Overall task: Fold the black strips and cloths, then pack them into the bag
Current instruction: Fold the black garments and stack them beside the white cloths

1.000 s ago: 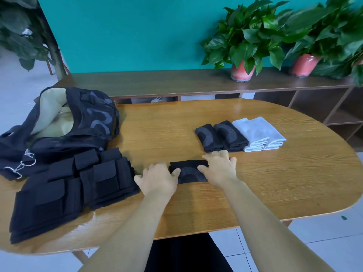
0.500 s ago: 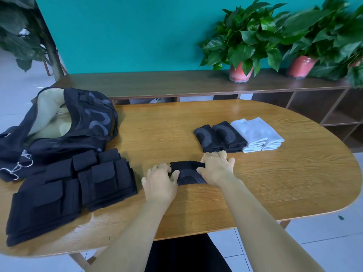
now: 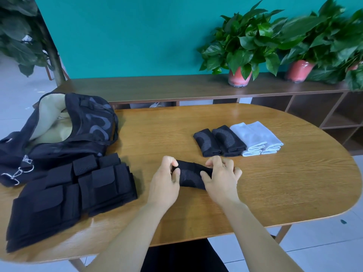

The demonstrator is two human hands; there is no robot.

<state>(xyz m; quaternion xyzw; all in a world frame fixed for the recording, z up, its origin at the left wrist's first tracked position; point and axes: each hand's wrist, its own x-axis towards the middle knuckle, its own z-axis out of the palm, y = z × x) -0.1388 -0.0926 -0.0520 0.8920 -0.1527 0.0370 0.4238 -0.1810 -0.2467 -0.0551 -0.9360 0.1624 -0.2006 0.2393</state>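
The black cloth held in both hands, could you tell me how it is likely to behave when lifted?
The black cloth probably flops: it sags between the left hand and right hand. Its mesh looks light and unlikely to slip.

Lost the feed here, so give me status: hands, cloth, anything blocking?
Left hand and right hand both gripping the black cloth, one end each. Bag open, far left. Nothing in the way.

Both forearms reached toward 12 o'clock; left hand [image 3: 164, 183] and right hand [image 3: 221, 179] had fingers curled, pinching inward.
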